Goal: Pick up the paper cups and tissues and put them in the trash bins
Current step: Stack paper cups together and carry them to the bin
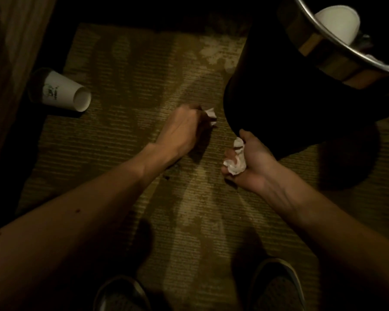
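Head view, looking down: a patterned carpet (126, 153) lies under both hands, dim all over.

Beyond the right hand (254, 162) and touching its thumb side stands the bin (279, 97), a dark body with a shiny metal rim that tilts off toward the far right. Inside it, well beyond that hand, sits a white bin cup (337, 23).

Both bare forearms come in from the near corners and angle toward each other. The left arm is stretched out long and low. The left hand (180, 129) shows its back, wrist bent down and fingers curled under toward the carpet. It is blurred, and its fingertips are hidden by the knuckles. The right arm is shorter in reach, and its hand is turned palm up and inward.

Nearer than the hands, at the bottom edge, are two shoes (279, 286), one below each forearm.

Well off to the outer side of the left hand, a floor cup (63, 92) lies on its side, white with a small print, its open mouth toward that hand.

The right hand clasps a wad (237, 160) of crumpled white tissue, with fingers and thumb folded round it.

A smaller tissue (211, 115) sits right at the left hand's fingertips, between that hand and the bin. I cannot tell whether the fingers are pinching it or only touching it.
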